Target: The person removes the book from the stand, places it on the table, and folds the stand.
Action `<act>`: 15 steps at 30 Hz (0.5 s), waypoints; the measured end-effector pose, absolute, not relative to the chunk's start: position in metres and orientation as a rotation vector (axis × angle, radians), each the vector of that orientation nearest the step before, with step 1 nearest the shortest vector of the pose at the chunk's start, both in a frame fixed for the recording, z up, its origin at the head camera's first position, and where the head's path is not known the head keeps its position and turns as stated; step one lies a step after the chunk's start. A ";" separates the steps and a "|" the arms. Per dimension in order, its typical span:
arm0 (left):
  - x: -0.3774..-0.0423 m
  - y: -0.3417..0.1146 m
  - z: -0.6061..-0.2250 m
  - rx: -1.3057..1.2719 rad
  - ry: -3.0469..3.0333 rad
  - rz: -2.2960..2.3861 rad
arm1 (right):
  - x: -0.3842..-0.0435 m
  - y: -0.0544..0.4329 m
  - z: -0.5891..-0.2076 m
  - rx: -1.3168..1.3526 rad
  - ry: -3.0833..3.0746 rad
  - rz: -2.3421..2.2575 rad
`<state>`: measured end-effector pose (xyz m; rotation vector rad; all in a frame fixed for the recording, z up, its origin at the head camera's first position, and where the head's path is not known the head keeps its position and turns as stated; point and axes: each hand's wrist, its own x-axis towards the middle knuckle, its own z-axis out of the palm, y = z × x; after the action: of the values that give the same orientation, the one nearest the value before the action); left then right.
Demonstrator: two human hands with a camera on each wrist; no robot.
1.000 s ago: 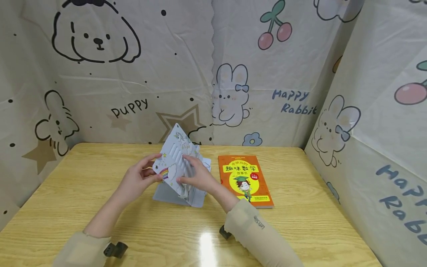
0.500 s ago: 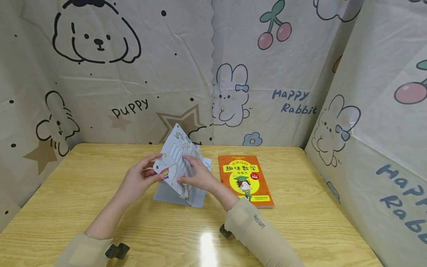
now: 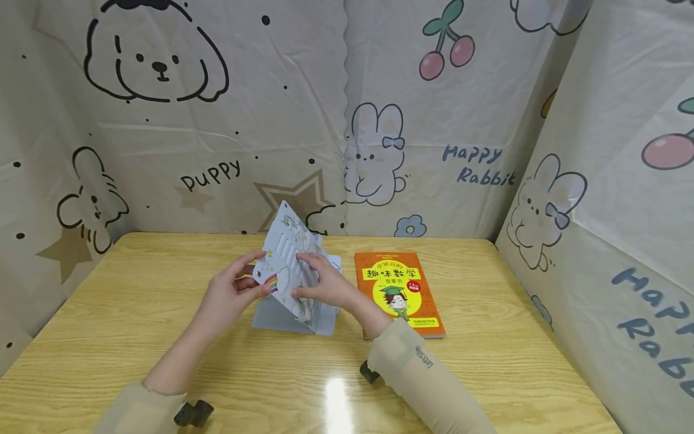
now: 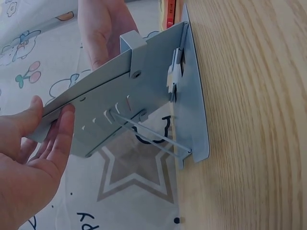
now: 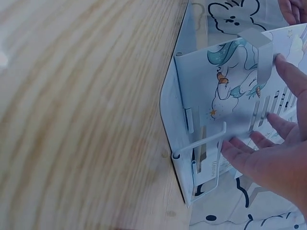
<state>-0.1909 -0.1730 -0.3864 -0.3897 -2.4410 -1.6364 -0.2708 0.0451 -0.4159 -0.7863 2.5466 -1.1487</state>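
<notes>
Left hand [image 3: 232,290]: you pinch the stand panel [image 3: 282,260] edgewise.
Right hand [image 3: 328,286]: fingers spread against its front (seemingly steadying the tilt).

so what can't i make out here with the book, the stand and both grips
Head view: lower left cover of the orange book, partly hidden by the right forearm; its smallest print is too small to read.
Left wrist view: most fingers of the right grip, hidden behind the stand.
Right wrist view: most of the left grip, cut off at the top right corner; the stand's far end, cut off by the right edge.
</notes>
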 end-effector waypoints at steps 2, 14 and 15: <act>-0.190 -0.172 -0.386 -0.388 -2.438 -1.633 | -0.272 0.046 -0.416 -0.793 2.545 -1.144; -0.187 -0.163 -0.387 -0.371 -2.400 -1.653 | -0.279 0.051 -0.417 -0.842 2.477 -1.172; -0.187 -0.162 -0.387 -0.361 -2.402 -1.649 | -0.279 0.052 -0.418 -0.840 2.469 -1.175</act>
<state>-0.1871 -0.1621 -0.3868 -0.3614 -2.4019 -1.6488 -0.2791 0.0515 -0.4176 -0.8404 2.4692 -1.1755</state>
